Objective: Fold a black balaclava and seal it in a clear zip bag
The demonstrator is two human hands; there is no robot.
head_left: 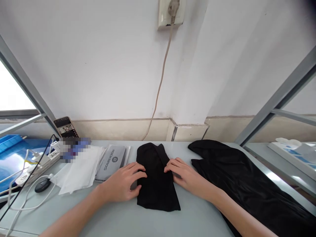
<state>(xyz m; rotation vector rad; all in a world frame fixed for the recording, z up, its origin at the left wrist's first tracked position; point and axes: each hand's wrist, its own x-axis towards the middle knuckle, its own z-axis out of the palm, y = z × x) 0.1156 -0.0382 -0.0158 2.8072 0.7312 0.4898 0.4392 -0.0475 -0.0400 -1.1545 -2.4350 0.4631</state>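
A folded piece of black cloth [156, 194] lies flat on the table in front of me, its top edge uneven and a fold running along its upper right. My left hand [124, 182] rests at its left edge, fingertips on the fabric and thumb apart from the fingers. On the opposite side, my right hand [184, 174] touches the right edge with bent fingers, thumb a little below them. Neither hand lifts the cloth. To the right, a larger heap of black fabric [229, 174] spreads down past my right forearm.
Left of the cloth lie a grey ROCKBROS package [111, 163] and white plastic bags [81, 171]. Further left are a power strip [37, 168], cables and a black oval object [42, 185]. A phone [66, 127] leans at the back. Metal frame posts [278, 102] flank the table [158, 225].
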